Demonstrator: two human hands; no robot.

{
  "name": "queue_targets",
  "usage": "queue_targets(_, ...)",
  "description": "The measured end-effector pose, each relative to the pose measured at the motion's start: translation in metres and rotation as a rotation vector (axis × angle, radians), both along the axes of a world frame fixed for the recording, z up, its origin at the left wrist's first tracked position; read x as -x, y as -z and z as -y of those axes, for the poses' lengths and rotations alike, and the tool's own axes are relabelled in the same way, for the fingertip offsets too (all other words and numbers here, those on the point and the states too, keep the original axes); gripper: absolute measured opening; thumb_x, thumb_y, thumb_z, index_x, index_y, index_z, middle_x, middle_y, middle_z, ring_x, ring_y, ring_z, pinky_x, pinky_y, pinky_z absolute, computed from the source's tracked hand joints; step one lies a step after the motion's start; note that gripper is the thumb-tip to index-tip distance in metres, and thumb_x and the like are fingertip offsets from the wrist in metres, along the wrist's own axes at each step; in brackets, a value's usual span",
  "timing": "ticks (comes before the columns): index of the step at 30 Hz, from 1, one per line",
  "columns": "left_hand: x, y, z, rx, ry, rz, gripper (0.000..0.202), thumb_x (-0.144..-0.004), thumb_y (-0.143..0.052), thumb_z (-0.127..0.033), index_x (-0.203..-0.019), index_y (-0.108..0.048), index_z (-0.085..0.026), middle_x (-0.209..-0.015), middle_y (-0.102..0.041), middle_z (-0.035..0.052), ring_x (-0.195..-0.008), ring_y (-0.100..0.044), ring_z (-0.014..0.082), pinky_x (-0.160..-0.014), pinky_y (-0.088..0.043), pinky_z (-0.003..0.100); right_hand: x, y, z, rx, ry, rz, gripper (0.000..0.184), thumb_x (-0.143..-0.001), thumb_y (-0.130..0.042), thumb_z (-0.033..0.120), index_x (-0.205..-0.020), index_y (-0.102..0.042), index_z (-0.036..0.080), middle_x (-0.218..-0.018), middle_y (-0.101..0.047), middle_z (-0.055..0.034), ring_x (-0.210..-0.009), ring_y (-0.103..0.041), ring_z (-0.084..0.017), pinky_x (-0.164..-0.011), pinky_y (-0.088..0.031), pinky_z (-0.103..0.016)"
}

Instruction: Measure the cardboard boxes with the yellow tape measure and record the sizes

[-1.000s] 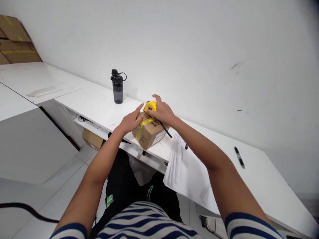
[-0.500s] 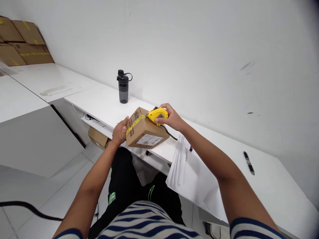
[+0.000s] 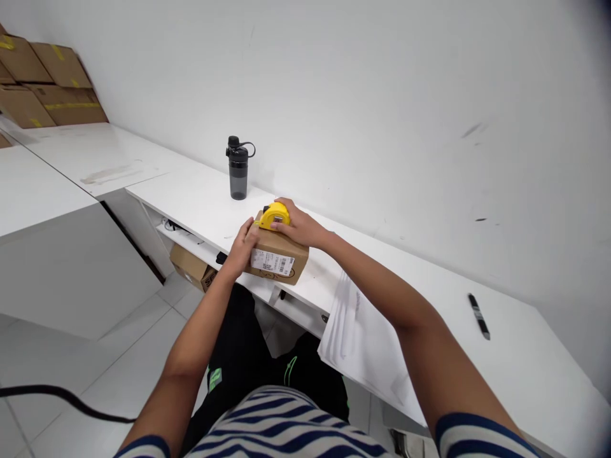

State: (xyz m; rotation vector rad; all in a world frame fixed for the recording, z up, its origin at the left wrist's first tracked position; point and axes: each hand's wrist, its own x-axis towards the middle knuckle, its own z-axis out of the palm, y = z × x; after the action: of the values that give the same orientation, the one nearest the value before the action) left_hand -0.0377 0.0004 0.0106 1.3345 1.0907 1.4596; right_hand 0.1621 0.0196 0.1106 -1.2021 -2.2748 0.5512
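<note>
Nearest, striped shirt [image 3: 281,426] and dark trousers [image 3: 229,369]; off to the left, black cable [image 3: 67,397]. Just ahead, loose stack of papers [image 3: 367,353] on white desk [image 3: 515,343], partly under right forearm. Below desktop at left, shelf [image 3: 191,242], with open-looking lower box [image 3: 188,262] beneath it. In the middle, at desk's front edge, box [image 3: 298,267] with white label [image 3: 272,261] facing the shirt; cannot tell if flat on the desk. At its left end, left hand [image 3: 242,247], clasping it with half-open fingers, thumb on label side. On its top, yellow tape measure [image 3: 275,215], gripped from the right by right hand [image 3: 301,227], with fingers curled over the case and thumb in front. Far right, pen [image 3: 478,316] lying on desk. Farther, upright dark bottle [image 3: 238,172] near scuffed wall [image 3: 363,95]. Farthest, upper left, stacked boxes [image 3: 71,105] with yellow strips.
</note>
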Motion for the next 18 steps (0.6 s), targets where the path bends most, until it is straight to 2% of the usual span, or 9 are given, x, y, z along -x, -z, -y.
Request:
queue_targets(3, -0.009, -0.005, 0.007, -0.02, -0.026, -0.007, 0.063, -0.083, -0.068, -0.044, -0.139, -0.05, -0.022, -0.145, -0.055, 0.0104, -0.131, -0.055, 0.0276, -0.111, -0.044, 0.041, 0.013, -0.006, -0.006, -0.062, -0.01, 0.134, 0.065, -0.093, -0.05, 0.053, -0.148, -0.032, 0.022, -0.134, -0.061, -0.0129, -0.102, -0.065, -0.031, -0.088, -0.05, -0.047)
queue_targets(9, -0.009, 0.001, 0.011, -0.056, -0.018, 0.009, 0.064, -0.083, -0.065, -0.038, -0.142, -0.044, -0.025, -0.141, -0.056, 0.01, -0.129, -0.056, 0.0269, -0.109, -0.046, 0.041, 0.037, -0.015, -0.003, -0.207, -0.074, 0.363, 0.06, -0.096, -0.046, 0.043, -0.15, -0.031, 0.02, -0.138, -0.055, -0.0184, -0.09, -0.066, -0.03, -0.08, -0.051, -0.046)
queue_targets(14, -0.01, 0.004, 0.011, -0.079, -0.046, -0.01, 0.072, -0.085, -0.063, -0.038, -0.151, -0.037, -0.027, -0.141, -0.057, 0.0096, -0.126, -0.059, 0.0257, -0.107, -0.047, 0.04, 0.033, -0.015, -0.007, -0.19, -0.123, 0.299, 0.057, -0.094, -0.05, 0.04, -0.145, -0.035, 0.021, -0.129, -0.06, -0.0154, -0.094, -0.065, -0.029, -0.082, -0.051, -0.043)
queue_targets(18, -0.01, 0.004, 0.01, -0.108, -0.056, -0.017, 0.066, -0.084, -0.064, -0.037, -0.147, -0.045, -0.027, -0.145, -0.056, 0.0079, -0.131, -0.055, 0.0276, -0.112, -0.044, 0.042, 0.024, -0.012, -0.011, -0.154, -0.137, 0.214, 0.057, -0.093, -0.051, 0.044, -0.144, -0.036, 0.021, -0.128, -0.062, -0.014, -0.102, -0.064, -0.029, -0.087, -0.05, -0.043)
